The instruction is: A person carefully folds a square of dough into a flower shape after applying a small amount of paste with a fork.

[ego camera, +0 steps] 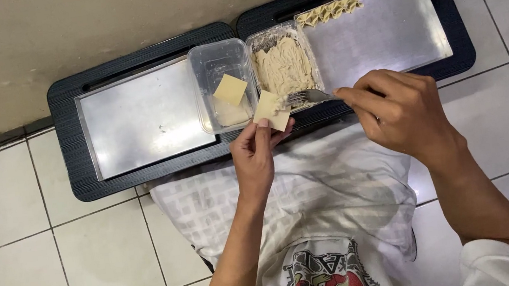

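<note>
Left hand (255, 156) pinched a square pale wrapper (271, 110). Right hand (401, 110) gripped a fork (307, 97) touching it, beside two clear rectangular containers (219, 57).

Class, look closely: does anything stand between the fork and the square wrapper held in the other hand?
Nothing visible does. The fork in the right hand has its tines right at the wrapper, held up by the left hand, with no object between them.

Home floor: white tiles (87, 245), trays (137, 121)
</note>
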